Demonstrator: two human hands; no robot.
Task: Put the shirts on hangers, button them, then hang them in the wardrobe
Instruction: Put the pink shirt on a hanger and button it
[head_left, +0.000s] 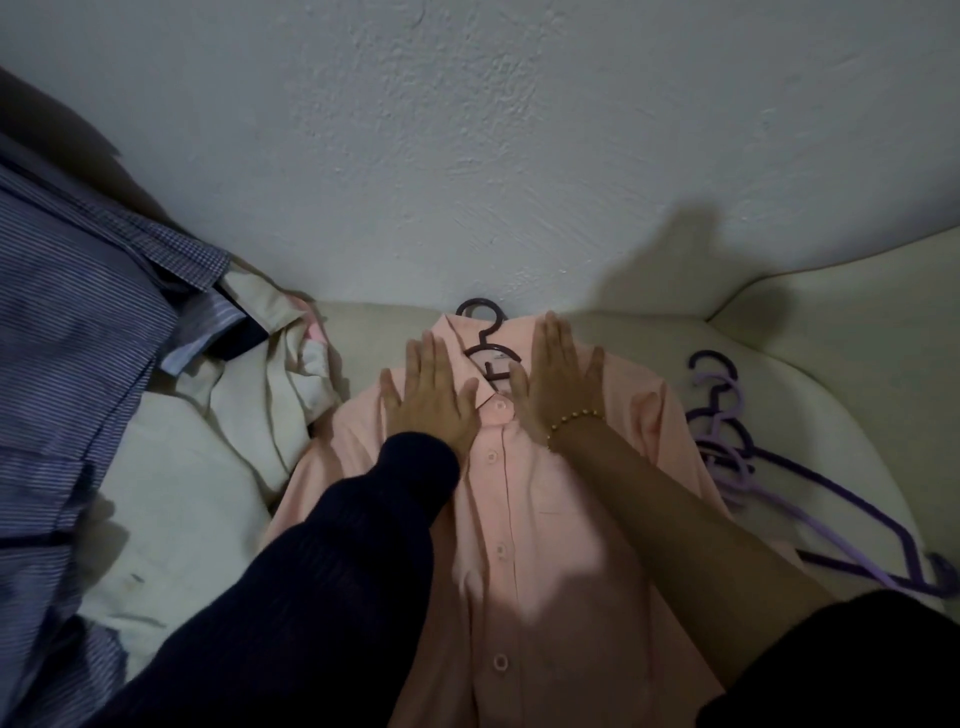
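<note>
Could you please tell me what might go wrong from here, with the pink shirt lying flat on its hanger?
1. The left hand and right hand lie flat on the pink shirt beside the collar. Neither grips the dark hanger, so lifting by the cloth alone could pull the shirt askew.
2. The purple hangers lie tangled right at the shirt's sleeve edge and might snag it.
3. The cream garment crowds the other side and could drag along.

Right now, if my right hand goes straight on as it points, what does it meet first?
Probably the white textured wall: your right hand lies flat on the pink button-up shirt, fingertips at its collar edge. The dark hanger hook sits left of that line.
</note>
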